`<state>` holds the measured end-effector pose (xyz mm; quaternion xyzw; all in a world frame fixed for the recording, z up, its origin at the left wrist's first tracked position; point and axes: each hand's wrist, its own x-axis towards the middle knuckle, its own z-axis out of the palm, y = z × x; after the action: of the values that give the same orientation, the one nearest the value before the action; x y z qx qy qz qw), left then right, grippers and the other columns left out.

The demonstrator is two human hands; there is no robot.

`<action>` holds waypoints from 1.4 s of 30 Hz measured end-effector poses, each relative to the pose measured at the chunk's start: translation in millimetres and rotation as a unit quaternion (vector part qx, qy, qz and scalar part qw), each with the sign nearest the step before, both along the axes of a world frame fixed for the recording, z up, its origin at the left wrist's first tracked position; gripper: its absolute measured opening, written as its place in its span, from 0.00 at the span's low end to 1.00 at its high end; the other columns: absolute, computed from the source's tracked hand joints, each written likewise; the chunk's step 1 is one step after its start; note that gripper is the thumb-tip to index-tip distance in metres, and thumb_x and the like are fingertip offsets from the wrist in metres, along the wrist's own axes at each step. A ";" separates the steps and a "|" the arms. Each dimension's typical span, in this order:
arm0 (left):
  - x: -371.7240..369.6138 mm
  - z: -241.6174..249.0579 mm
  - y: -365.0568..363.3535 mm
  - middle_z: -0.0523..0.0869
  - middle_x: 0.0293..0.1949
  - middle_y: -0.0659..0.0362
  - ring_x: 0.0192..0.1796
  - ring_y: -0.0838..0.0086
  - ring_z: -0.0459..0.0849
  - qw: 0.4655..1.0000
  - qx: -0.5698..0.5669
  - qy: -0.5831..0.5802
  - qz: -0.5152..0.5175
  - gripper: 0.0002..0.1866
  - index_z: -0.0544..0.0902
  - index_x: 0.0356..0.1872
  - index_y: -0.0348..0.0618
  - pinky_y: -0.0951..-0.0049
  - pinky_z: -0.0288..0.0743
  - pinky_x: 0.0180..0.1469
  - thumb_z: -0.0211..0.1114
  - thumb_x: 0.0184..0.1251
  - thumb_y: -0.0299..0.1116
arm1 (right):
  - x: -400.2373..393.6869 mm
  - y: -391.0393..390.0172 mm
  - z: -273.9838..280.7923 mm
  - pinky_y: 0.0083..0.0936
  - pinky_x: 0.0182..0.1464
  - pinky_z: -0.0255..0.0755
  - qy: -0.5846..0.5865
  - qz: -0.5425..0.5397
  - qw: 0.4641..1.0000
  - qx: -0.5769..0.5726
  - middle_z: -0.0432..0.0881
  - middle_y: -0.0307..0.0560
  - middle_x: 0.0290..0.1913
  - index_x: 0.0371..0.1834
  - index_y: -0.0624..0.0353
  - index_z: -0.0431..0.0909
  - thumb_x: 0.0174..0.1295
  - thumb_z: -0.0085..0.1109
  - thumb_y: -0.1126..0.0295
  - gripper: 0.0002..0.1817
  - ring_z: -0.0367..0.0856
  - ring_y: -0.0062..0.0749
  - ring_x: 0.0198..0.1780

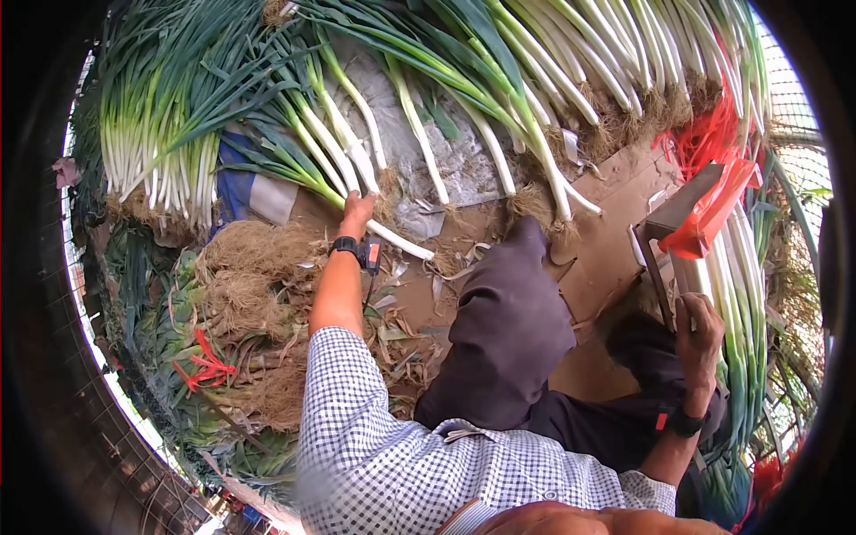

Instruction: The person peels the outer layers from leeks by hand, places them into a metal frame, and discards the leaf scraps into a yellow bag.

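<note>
My left hand (pixel 358 210) reaches forward, with its fingers closed around a leek (pixel 403 242) whose white root end points to the right. Loose leeks (pixel 349 152) lie just beyond that hand, green tops away from me. On the right, my right hand (pixel 698 323) is closed in a fist beside a dark, narrow strip (pixel 657 278) and a pale upright piece (pixel 691 276). What the fist holds is hidden. A grey metal piece (pixel 685 203) with red plastic strips (pixel 720 205) over it stands just past the right hand.
A thick leek bundle (pixel 165 160) stands at the far left, and a long row of leeks (pixel 615 53) fills the back right. Trimmed roots and leaves (pixel 259 276) are heaped at left. More leeks (pixel 742 294) lie along the right side. Cardboard (pixel 615 214) covers some ground.
</note>
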<state>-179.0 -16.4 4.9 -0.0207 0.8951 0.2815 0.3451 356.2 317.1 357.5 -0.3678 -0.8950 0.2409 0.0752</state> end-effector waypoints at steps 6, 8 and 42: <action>20.9 -9.4 25.1 0.82 0.51 0.50 0.49 0.61 0.83 0.942 0.210 -0.192 0.177 0.23 0.76 0.57 0.34 0.58 0.79 0.47 0.66 0.69 0.41 | 34.1 -11.5 -5.6 0.36 0.37 0.72 -0.055 -0.057 0.996 -0.035 0.80 0.54 0.33 0.36 0.66 0.78 0.61 0.59 0.81 0.02 0.81 0.50 0.33; 20.3 -7.9 31.9 0.86 0.42 0.56 0.41 0.67 0.85 0.932 0.292 -0.185 0.114 0.16 0.83 0.48 0.38 0.63 0.78 0.42 0.65 0.70 0.41 | 37.9 -11.1 -6.2 0.36 0.36 0.72 -0.067 -0.069 0.995 -0.033 0.79 0.54 0.32 0.35 0.66 0.78 0.62 0.60 0.80 0.01 0.80 0.50 0.33; 194.5 175.8 138.0 0.82 0.48 0.59 0.46 0.76 0.83 0.776 0.552 -0.278 0.123 0.15 0.75 0.58 0.38 0.74 0.81 0.47 0.51 0.80 0.36 | -303.3 -36.5 -154.1 0.28 0.57 0.70 0.099 0.282 0.831 -0.469 0.83 0.50 0.50 0.56 0.66 0.78 0.74 0.46 0.54 0.25 0.79 0.33 0.51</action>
<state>15.5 121.6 180.7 -0.0135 0.4410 0.7495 0.4935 53.0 280.6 203.4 -0.0641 -0.7268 0.6779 -0.0897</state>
